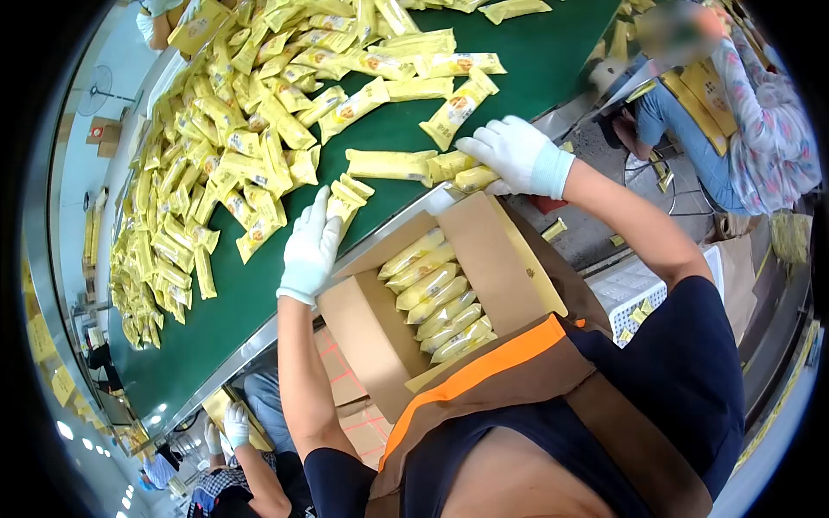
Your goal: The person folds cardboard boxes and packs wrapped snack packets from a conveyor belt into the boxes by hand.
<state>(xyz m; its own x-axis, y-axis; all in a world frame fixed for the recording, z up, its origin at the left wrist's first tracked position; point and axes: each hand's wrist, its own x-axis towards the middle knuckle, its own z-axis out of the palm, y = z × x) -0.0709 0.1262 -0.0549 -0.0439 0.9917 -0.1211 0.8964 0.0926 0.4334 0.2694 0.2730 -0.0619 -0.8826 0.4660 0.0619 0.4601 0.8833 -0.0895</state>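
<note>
My left hand [312, 244], in a white glove, is closed around yellow packets [348, 197] at the near edge of the green table [259, 298]. Further right, my right hand [509, 157], also gloved, has its fingers closed on yellow packets [449, 164] by the same edge. Between and below my hands, an open cardboard box [477, 250] holds a row of several yellow packets [432, 289], lying side by side. One more packet [387, 164] lies flat on the green surface between the hands.
A large heap of yellow packets [233, 129] covers the table's far left. Another person [760, 129] sits at the right, near a white crate [635, 289]. At the lower left, a co-worker's gloved hands [235, 425] are beside a carton.
</note>
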